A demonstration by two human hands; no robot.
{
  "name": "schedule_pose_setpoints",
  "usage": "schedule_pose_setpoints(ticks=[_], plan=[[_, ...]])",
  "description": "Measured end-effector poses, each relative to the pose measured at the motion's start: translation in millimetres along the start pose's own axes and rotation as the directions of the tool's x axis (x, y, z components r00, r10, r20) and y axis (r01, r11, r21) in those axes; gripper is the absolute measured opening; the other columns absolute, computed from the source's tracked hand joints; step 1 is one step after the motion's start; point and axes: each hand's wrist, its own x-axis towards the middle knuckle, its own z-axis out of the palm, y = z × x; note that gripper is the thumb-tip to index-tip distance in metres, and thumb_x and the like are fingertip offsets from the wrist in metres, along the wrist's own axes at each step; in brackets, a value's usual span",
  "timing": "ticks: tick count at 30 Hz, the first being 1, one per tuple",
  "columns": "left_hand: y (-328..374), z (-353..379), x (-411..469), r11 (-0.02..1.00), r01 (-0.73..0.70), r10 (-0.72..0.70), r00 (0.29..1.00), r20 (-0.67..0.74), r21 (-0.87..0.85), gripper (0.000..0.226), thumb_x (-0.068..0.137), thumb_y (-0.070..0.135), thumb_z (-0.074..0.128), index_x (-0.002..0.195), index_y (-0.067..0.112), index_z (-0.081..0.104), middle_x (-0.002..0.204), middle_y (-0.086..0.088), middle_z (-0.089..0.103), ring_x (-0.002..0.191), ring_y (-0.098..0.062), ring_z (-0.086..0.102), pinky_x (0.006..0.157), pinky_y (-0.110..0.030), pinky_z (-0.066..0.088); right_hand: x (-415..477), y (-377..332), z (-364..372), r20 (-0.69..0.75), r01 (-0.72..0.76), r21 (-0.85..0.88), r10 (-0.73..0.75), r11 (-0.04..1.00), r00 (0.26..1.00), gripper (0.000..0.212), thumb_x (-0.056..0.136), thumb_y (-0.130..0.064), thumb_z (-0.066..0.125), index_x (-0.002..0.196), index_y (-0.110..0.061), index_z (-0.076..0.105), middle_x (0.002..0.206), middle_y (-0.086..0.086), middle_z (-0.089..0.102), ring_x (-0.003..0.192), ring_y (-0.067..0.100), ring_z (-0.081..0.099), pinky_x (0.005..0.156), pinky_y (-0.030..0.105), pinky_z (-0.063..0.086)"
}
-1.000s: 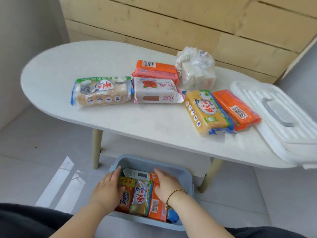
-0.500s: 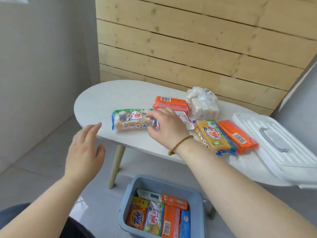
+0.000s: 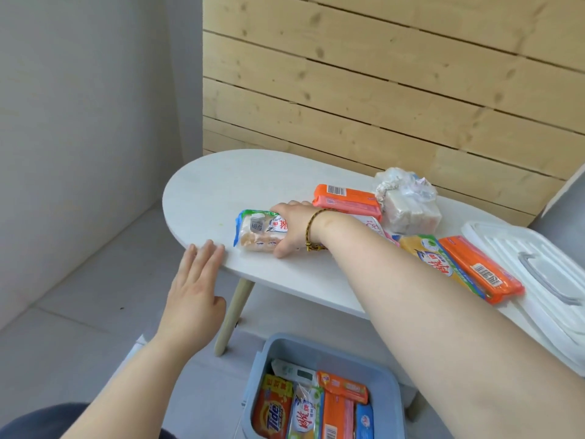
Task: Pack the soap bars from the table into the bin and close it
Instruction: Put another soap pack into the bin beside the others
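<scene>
Right hand (image 3: 292,228) clasped on green-edged soap pack (image 3: 258,231), left hand (image 3: 196,286) flat.

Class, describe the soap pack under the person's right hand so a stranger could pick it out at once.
Find the white oval table by the wooden wall. At its left end lies a clear-wrapped soap pack under the right hand. Only it has green-blue edging and pale beige bars.

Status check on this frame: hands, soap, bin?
Right hand closing on clear soap pack. Left hand open at table edge. Bin open, lid on table.
</scene>
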Motion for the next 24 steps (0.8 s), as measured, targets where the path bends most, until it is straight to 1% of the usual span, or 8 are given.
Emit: schedule_pose_setpoints(ticks=[2,4,6,9,15,18,20,24], plan=[[0.1,-0.1,1.1,1.0,-0.005,0.005,1.0,-0.004,-0.02,0.073,0.078,-0.011,0.041,0.142,0.016,0.021,0.156,0.001,0.009,0.144,-0.017,-0.005,0.115,-0.029,0.007,-1.5,-2.8,1.5,-0.017,-0.018,0.026,0.019,1.0,1.0,0.082,0.067,-0.041,0.072,0.134,-0.015,0.033,0.131,0.009,0.045,0.119,0.026,0.043,0.089,0.032,0.04],[0.5,-0.5,0.1,0.999,-0.004,0.003,1.0,-0.011,-0.036,0.07,0.079,-0.011,0.04,0.142,0.015,0.023,0.156,0.001,0.011,0.144,-0.016,-0.004,0.115,-0.028,0.007,-5.1,-5.4,4.8,-0.046,-0.035,0.06,0.038,0.998,0.998,0.083,0.064,-0.042,0.073,0.132,-0.013,0.034,0.129,0.008,0.046,0.116,0.025,0.045,0.083,0.031,0.039],[1.5,-1.3,-3.1,0.998,0.0,-0.001,1.0,-0.026,-0.058,0.068,0.08,-0.01,0.041,0.141,0.015,0.024,0.155,0.0,0.013,0.144,-0.015,-0.001,0.114,-0.028,0.008,-11.6,-6.2,9.4,-0.083,-0.044,0.1,0.053,0.994,0.995,0.085,0.064,-0.044,0.073,0.132,-0.013,0.034,0.13,0.008,0.046,0.117,0.025,0.045,0.085,0.032,0.04],[3.6,-3.9,-12.3,0.996,0.009,-0.011,1.0,-0.018,-0.093,0.069,0.08,-0.009,0.042,0.142,0.015,0.022,0.155,0.0,0.012,0.143,-0.015,0.003,0.115,-0.027,0.008,-30.1,-4.6,14.4,-0.138,-0.042,0.217,0.074,0.975,0.988,0.085,0.065,-0.045,0.072,0.134,-0.014,0.034,0.134,0.008,0.044,0.121,0.024,0.044,0.097,0.035,0.041],[3.3,-3.4,-30.0,0.988,0.048,-0.049,0.999,-0.001,-0.144,0.068,0.082,-0.004,0.046,0.143,0.016,0.021,0.155,-0.002,0.016,0.142,-0.019,0.012,0.115,-0.033,0.015,-89.3,1.4,13.4,-0.282,0.056,0.39,0.061,0.919,0.957,0.076,0.063,-0.041,0.075,0.127,-0.016,0.042,0.124,0.004,0.049,0.112,0.02,0.047,0.088,0.03,0.039],[-1.8,6.9,-34.8,0.975,0.15,-0.136,0.986,0.093,-0.165,0.062,0.087,0.002,0.049,0.142,0.013,0.022,0.153,-0.005,0.02,0.141,-0.021,0.015,0.115,-0.034,0.015,-119.9,8.6,17.8,-0.28,0.07,0.454,0.068,0.888,0.958,0.079,0.064,-0.038,0.076,0.13,-0.015,0.039,0.121,0.002,0.047,0.108,0.016,0.046,0.084,0.024,0.035],[-6.0,20.4,-41.6,0.976,0.187,-0.16,0.965,0.207,-0.116,0.059,0.089,0.009,0.049,0.142,0.013,0.023,0.153,-0.006,0.022,0.141,-0.022,0.018,0.115,-0.035,0.016,-140.4,12.3,27.8,-0.252,0.085,0.452,0.036,0.888,0.967,0.077,0.063,-0.037,0.077,0.128,-0.017,0.041,0.112,-0.004,0.044,0.103,0.01,0.043,0.085,0.022,0.035],[-9.3,55.7,-57.7,0.976,0.201,-0.154,0.904,0.4,-0.078,0.053,0.091,0.013,0.05,0.14,0.01,0.029,0.149,-0.008,0.03,0.137,-0.024,0.028,0.114,-0.036,0.025,-162.0,16.9,70.3,-0.088,0.17,0.285,-0.151,0.943,0.985,0.079,0.061,-0.042,0.076,0.128,-0.022,0.039,0.108,-0.007,0.041,0.101,0.007,0.038,0.088,0.022,0.033]])
